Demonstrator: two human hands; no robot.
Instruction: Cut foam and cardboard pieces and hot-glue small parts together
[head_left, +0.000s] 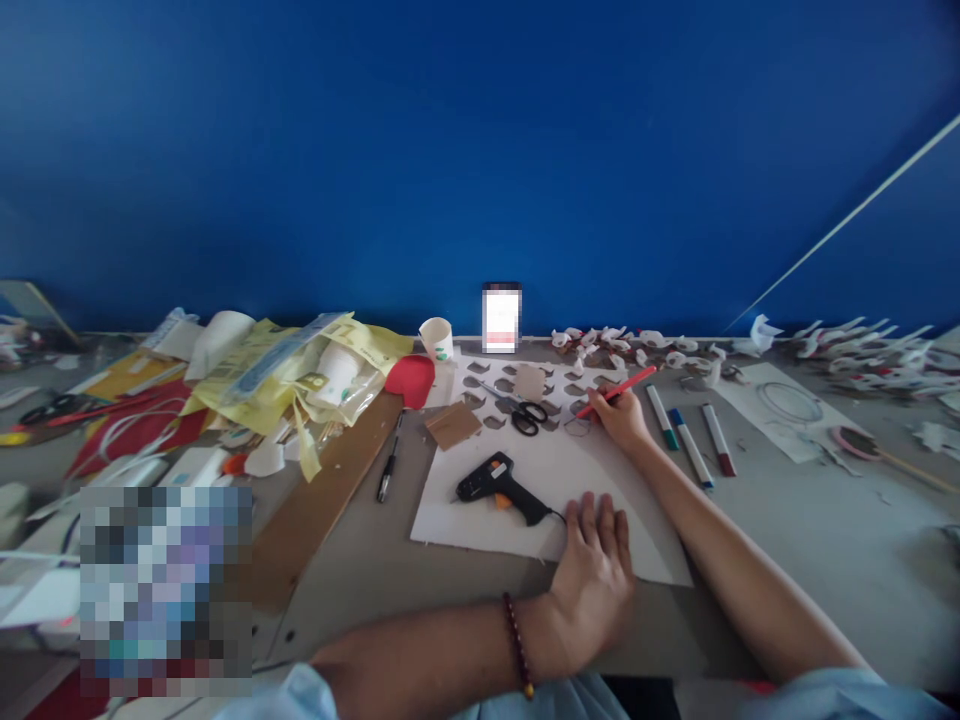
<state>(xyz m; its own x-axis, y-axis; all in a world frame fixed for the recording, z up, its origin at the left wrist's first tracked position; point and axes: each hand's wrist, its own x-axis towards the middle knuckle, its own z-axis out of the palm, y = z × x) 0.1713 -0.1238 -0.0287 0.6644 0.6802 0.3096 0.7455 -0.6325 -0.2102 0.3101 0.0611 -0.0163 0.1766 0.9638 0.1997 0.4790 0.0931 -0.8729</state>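
Observation:
My right hand (622, 415) grips a red pen (634, 381), its tip low over the right part of a white sheet (457, 510). My left hand (596, 565) lies flat near the sheet's front edge, fingers stretched out, holding nothing. A black glue gun (517, 492) rests on the sheet to the left of that hand. Farther back, black-handled scissors (527, 415) lie beside a brown cardboard piece (453, 426). Rows of dark curved shapes (555, 408) mark the back of the sheet, partly covered by the scissors and a small beige square (529, 382).
Capped markers (691, 448) lie right of the sheet, a black pen (390, 465) left. A paper cup (437, 340) and lit phone (502, 318) stand by the blue wall (480, 150). Yellow packaging (255, 385) piles up left; small white pieces (660, 345) line the back right.

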